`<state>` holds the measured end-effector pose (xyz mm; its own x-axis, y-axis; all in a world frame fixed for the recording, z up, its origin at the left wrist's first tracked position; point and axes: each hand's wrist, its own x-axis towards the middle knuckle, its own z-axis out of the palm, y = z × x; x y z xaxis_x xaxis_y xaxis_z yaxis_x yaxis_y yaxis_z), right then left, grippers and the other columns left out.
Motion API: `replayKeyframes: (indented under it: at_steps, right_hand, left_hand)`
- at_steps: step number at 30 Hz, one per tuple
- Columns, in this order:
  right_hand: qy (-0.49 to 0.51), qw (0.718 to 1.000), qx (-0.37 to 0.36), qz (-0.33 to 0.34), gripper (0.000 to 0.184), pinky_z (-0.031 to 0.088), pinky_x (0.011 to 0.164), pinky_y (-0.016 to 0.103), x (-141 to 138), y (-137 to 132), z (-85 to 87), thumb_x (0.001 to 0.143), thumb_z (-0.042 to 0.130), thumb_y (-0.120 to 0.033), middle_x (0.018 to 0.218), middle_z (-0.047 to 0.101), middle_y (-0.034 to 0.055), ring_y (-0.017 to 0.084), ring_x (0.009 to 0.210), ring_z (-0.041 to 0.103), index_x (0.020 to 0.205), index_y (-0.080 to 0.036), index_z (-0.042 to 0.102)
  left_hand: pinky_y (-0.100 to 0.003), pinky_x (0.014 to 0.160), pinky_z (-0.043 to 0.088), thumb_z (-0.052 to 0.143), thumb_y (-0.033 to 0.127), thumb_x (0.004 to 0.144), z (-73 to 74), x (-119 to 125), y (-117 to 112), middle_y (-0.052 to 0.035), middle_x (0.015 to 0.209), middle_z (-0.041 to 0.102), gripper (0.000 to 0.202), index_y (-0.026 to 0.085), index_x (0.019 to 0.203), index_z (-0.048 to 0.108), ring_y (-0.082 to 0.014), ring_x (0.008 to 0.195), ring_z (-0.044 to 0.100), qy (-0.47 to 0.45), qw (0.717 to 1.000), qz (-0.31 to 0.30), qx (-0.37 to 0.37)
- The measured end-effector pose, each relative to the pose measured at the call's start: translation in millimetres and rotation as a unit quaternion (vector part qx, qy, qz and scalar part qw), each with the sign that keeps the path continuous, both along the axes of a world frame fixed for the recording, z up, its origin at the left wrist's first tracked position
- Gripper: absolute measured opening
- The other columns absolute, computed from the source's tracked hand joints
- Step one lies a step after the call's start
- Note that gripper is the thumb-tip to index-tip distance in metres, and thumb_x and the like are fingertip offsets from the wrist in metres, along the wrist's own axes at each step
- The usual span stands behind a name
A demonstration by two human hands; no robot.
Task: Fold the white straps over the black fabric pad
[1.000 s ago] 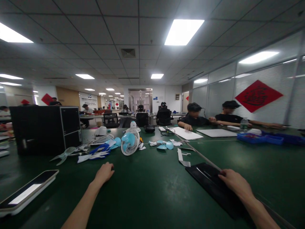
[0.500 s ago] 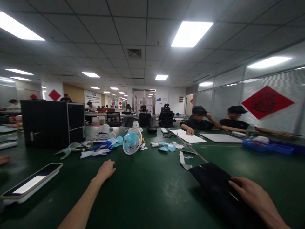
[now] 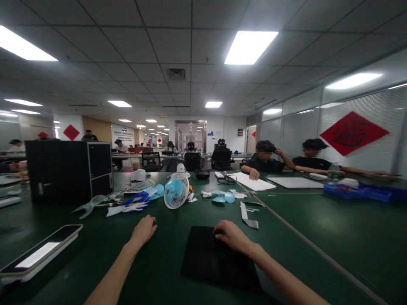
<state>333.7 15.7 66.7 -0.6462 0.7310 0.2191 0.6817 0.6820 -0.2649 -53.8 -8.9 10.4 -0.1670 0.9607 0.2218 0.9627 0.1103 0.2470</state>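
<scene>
A flat black mat (image 3: 210,260) lies on the green table (image 3: 318,220) straight in front of me. My right hand (image 3: 232,236) rests on its far edge, fingers curled down onto it. My left hand (image 3: 144,229) lies on the bare table to the left of the mat, fingers curled under, with nothing visible in it. Beyond both hands stands a small white desk fan (image 3: 175,191) with blue blades.
Loose fan parts (image 3: 221,196), gloves (image 3: 129,206) and a clear blade (image 3: 89,204) lie past my hands. A black computer case (image 3: 68,169) stands at back left, a white-edged device (image 3: 40,252) at near left. Grey strips (image 3: 248,216) lie right of the mat. Other people sit at the far right.
My right hand has dragged the black mat from the right side of the table to the middle, in front of me. My left hand has stayed in place.
</scene>
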Motion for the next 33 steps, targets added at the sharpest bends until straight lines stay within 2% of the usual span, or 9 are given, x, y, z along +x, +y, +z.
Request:
replayKeyframes:
  at_steps: [4, 8, 11, 15, 18, 21, 29, 33]
  right_hand:
    - [0.006, 1.000, 0.001, 0.027, 0.024, 0.044, 0.082, 0.028, -33, 14, -12.1, 0.080, 0.061, -0.024, 0.097, 0.071, 0.0069, 0.022, 0.091, 0.063, 0.100, -0.020, 0.074]
    - [0.025, 0.999, 0.001, 0.027, 0.026, 0.044, 0.085, 0.028, -46, 18, -22.9, 0.080, 0.060, -0.024, 0.101, 0.070, 0.0074, 0.022, 0.095, 0.062, 0.102, -0.019, 0.073]
    - [0.070, 0.997, -0.020, 0.017, 0.034, 0.045, 0.086, 0.028, -36, 16, -21.7, 0.077, 0.063, -0.025, 0.105, 0.068, 0.0072, 0.021, 0.096, 0.061, 0.110, -0.020, 0.069]
    - [0.084, 0.993, -0.075, -0.034, 0.060, 0.043, 0.094, 0.033, -3, 16, -10.1, 0.067, 0.071, -0.030, 0.119, 0.062, 0.0123, 0.025, 0.106, 0.058, 0.124, -0.015, 0.060]
    - [0.044, 0.989, -0.129, -0.050, 0.074, 0.039, 0.100, 0.037, 20, 20, -2.4, 0.062, 0.074, -0.038, 0.130, 0.056, 0.0151, 0.030, 0.118, 0.051, 0.130, -0.014, 0.055]
    - [-0.001, 0.987, -0.159, -0.037, 0.080, 0.039, 0.100, 0.039, 29, 24, -0.1, 0.058, 0.076, -0.041, 0.130, 0.055, 0.0146, 0.032, 0.118, 0.050, 0.131, -0.015, 0.054]
    - [-0.003, 0.991, -0.131, -0.017, 0.072, 0.041, 0.098, 0.039, 19, 20, -3.4, 0.061, 0.074, -0.038, 0.127, 0.057, 0.0126, 0.030, 0.116, 0.051, 0.128, -0.017, 0.057]
    - [0.011, 0.992, -0.128, -0.020, 0.073, 0.041, 0.097, 0.039, 17, 22, -8.7, 0.062, 0.074, -0.041, 0.127, 0.058, 0.0140, 0.030, 0.115, 0.052, 0.128, -0.014, 0.057]
  left_hand:
    - [-0.029, 0.092, 0.041, 0.046, 0.036, 0.089, 7.5, 24, -2, -0.0072, 0.113, 0.060, 0.029, 0.021, 0.106, 0.064, -0.0195, 0.105, 0.056, -0.011, 0.999, -0.039, 0.025]
    - [-0.031, 0.097, 0.040, 0.046, 0.044, 0.089, 10.9, 56, -8, -0.0082, 0.114, 0.061, 0.037, 0.019, 0.108, 0.065, -0.0206, 0.109, 0.054, -0.074, 0.985, -0.144, 0.055]
    - [-0.033, 0.101, 0.038, 0.051, 0.056, 0.083, 9.9, 76, -12, -0.0085, 0.126, 0.058, 0.052, 0.020, 0.119, 0.061, -0.0228, 0.116, 0.051, -0.111, 0.973, -0.197, 0.040]
    - [-0.035, 0.104, 0.036, 0.061, 0.065, 0.072, 10.0, 92, -18, -0.0089, 0.133, 0.054, 0.070, 0.021, 0.126, 0.056, -0.0258, 0.121, 0.048, -0.119, 0.966, -0.229, -0.010]
    - [-0.035, 0.103, 0.036, 0.062, 0.066, 0.070, 13.6, 96, -21, -0.0091, 0.132, 0.054, 0.075, 0.021, 0.129, 0.054, -0.0257, 0.121, 0.048, -0.114, 0.966, -0.230, -0.029]
    - [-0.036, 0.103, 0.037, 0.065, 0.070, 0.063, 17.1, 95, -22, -0.0088, 0.131, 0.054, 0.082, 0.021, 0.128, 0.054, -0.0272, 0.120, 0.048, -0.103, 0.964, -0.245, -0.033]
    - [-0.038, 0.103, 0.036, 0.066, 0.070, 0.063, 16.5, 88, -20, -0.0103, 0.134, 0.052, 0.084, 0.021, 0.130, 0.052, -0.0287, 0.122, 0.047, -0.112, 0.964, -0.235, -0.045]
    - [-0.036, 0.104, 0.035, 0.065, 0.067, 0.066, 15.8, 86, -18, -0.0107, 0.135, 0.052, 0.081, 0.019, 0.130, 0.052, -0.0286, 0.124, 0.046, -0.119, 0.967, -0.222, -0.048]
